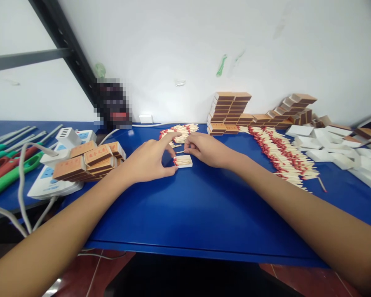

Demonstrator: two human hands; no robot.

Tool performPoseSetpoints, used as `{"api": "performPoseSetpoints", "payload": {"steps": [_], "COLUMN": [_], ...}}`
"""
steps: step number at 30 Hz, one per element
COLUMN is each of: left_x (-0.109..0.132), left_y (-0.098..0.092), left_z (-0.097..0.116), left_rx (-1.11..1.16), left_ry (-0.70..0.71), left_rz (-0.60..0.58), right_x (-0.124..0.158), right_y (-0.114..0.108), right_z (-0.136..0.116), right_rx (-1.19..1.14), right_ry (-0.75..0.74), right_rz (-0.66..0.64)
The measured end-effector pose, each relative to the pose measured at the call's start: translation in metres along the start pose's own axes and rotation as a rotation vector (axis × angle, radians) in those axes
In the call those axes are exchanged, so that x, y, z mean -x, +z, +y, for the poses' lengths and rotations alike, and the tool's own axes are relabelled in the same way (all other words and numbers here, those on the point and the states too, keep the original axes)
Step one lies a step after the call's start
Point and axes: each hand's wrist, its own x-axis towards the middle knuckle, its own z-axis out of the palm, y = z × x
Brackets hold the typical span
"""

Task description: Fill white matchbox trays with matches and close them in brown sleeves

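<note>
A small white matchbox tray (188, 161) with several matches in it lies on the blue table. My left hand (150, 161) grips the tray's left end, the thumb at its near corner and a finger at the far side. Just beyond the tray, my right hand (205, 149) is closed in a pinch at the end of a single match (179, 152); its fingertips are partly hidden. Behind both hands lies a loose pile of red-tipped matches (190, 128), with another match or two in front of it.
Stacked brown matchboxes (228, 108) stand against the wall. Rows of matches (281, 152) and many white trays (330, 144) spread at the right. Left are more matchboxes (94, 159), a white power strip (54, 187), cables and green- and red-handled tools (17, 165).
</note>
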Motion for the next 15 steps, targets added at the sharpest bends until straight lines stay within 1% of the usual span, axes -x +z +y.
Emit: {"api": "performPoseSetpoints", "payload": {"steps": [3, 5, 8, 10, 13, 15], "left_x": [0.000, 0.000, 0.000, 0.000, 0.000, 0.001], "left_y": [0.000, -0.001, -0.001, -0.001, -0.001, -0.001], "left_z": [0.000, 0.001, 0.001, 0.000, 0.000, 0.000], "left_rx": [0.001, 0.001, -0.004, -0.002, 0.002, -0.002], "left_ry": [-0.005, -0.013, -0.021, -0.023, -0.021, -0.021], "left_rz": [0.003, 0.004, 0.014, 0.019, 0.014, 0.014], "right_x": [0.001, 0.004, 0.012, 0.017, 0.023, 0.024], "right_y": [-0.001, -0.006, -0.015, -0.019, -0.019, -0.016], "right_z": [-0.003, -0.006, -0.013, -0.017, -0.022, -0.025], "right_rx": [0.021, 0.014, -0.004, -0.009, 0.001, -0.001], "right_ry": [0.045, 0.050, 0.013, -0.019, -0.036, -0.043], "right_rz": [-0.002, 0.013, 0.037, 0.007, -0.035, -0.022]}}
